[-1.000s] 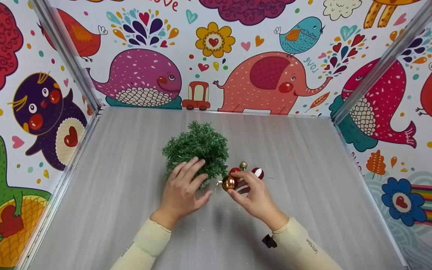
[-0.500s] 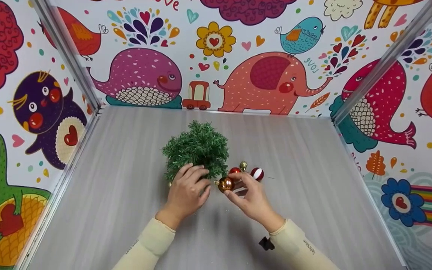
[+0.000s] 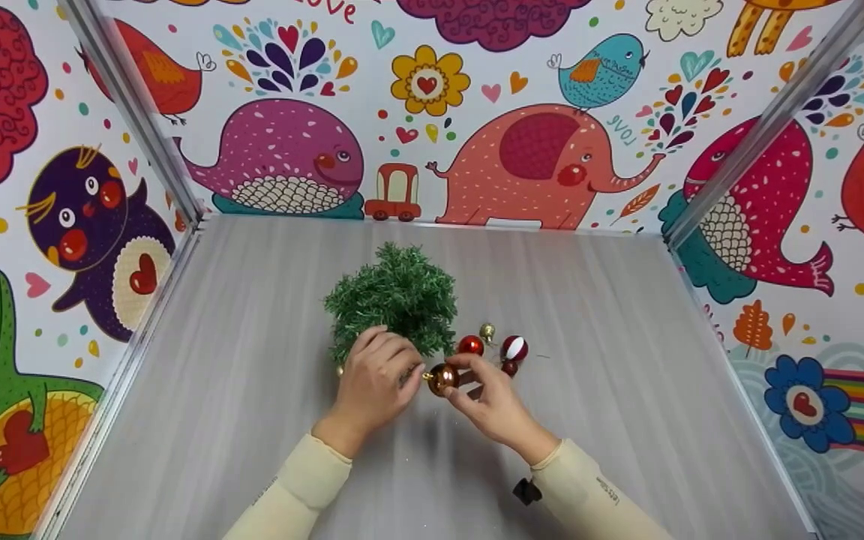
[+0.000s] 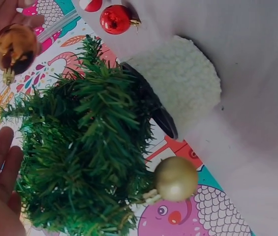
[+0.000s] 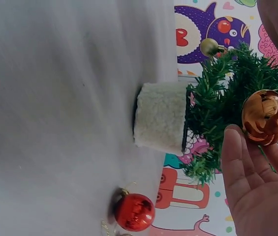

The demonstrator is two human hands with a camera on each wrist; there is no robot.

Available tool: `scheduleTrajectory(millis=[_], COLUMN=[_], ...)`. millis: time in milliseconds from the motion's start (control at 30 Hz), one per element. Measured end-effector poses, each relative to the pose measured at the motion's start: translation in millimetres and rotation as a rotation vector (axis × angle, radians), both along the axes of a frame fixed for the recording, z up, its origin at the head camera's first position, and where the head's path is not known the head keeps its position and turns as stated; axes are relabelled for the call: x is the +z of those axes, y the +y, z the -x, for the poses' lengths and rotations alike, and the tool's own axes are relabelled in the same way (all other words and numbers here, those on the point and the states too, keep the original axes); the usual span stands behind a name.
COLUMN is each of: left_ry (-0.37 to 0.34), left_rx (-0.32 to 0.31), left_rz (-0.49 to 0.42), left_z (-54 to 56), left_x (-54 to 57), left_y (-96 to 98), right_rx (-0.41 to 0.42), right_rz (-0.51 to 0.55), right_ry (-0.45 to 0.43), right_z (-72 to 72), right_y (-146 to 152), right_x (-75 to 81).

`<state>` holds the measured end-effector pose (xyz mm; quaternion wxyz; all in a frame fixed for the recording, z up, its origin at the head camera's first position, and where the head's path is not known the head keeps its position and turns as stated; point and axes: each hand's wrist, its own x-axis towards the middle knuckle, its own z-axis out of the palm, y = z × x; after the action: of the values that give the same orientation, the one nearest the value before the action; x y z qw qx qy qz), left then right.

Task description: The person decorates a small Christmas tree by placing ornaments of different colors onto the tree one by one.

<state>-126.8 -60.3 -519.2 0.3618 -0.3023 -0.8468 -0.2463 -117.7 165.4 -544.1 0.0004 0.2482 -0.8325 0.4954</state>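
Note:
My right hand [image 3: 496,401] holds a shiny copper-gold bauble [image 3: 444,380] between thumb and fingers, its gold cap turned to the left. At that cap, the thumb and forefinger of my left hand [image 3: 379,375] come together on the bauble's thin gold hanging loop, a speck of which shows in the left wrist view. Right behind the left hand stands a small artificial Christmas tree [image 3: 394,296]. Its white fluffy pot [image 5: 161,118] shows in the right wrist view. A matte gold bauble [image 4: 175,178] hangs on the tree's left side.
To the right of the tree lie a red bauble [image 3: 470,345], a small glittery gold bauble [image 3: 487,331], a red-and-white bauble [image 3: 514,347] and a small dark red one [image 3: 509,367]. Cartoon-printed walls [image 3: 492,165] enclose the grey table [image 3: 589,300] at back and sides.
My right hand has brought the copper-gold bauble left and toward me. My left hand has drawn back slightly from the branches, its thumb and forefinger closing at the bauble's cap.

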Motion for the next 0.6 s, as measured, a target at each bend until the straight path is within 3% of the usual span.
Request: scheduleTrajectory(millis=[333,600], left_ry=[0.001,-0.007], left_rx=[-0.022,-0.034], left_rz=[0.037,0.034], left_z=[1.7,2.3], left_x=[4.1,4.6], left_y=[5.9,8.0], right_rx=[0.001,-0.021], right_rz=[0.025,0.079], right_ry=[0.050,0.261], right_z=[0.5,4.6], right_y=[-7,-17], right_x=[-3.6,-1.7])
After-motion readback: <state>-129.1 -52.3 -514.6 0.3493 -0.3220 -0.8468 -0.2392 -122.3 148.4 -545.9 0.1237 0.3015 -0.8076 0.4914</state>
